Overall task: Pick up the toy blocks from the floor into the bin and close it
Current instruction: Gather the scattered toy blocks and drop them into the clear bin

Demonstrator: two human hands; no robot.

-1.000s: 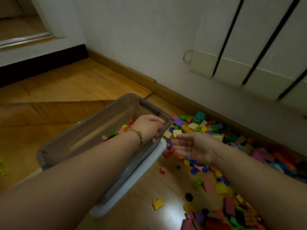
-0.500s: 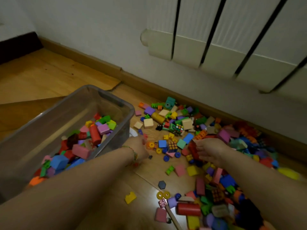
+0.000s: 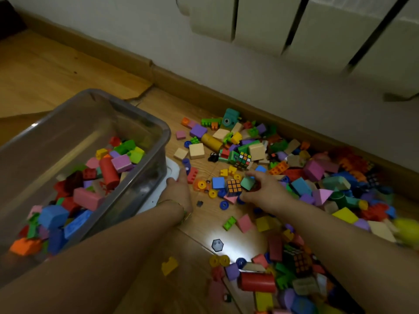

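Observation:
A translucent grey bin (image 3: 163, 134) stands on the floor at the left, part filled with coloured toy blocks (image 3: 108, 168). It rests on its white lid (image 3: 172, 172). Many more loose blocks (image 3: 301, 177) are scattered over the wooden floor along the wall at the right. My left hand (image 3: 179, 191) lies low beside the bin's corner, its fingers stretched toward a red studded brick (image 3: 192, 175). To the right, my right hand (image 3: 265, 189) curls its fingers and thumb round a green block (image 3: 248, 182), right next to an orange puzzle cube (image 3: 233, 186).
A white radiator (image 3: 294, 26) hangs on the wall above the pile, with a wooden skirting board (image 3: 204, 87) below it. A red cylinder (image 3: 257, 281) and a yellow piece (image 3: 169, 265) lie near me. A second puzzle cube (image 3: 243, 160) sits among the far blocks.
My left hand has come out of the bin and down to the floor by its corner. My right hand has turned over and closed onto the green block. The view swung right.

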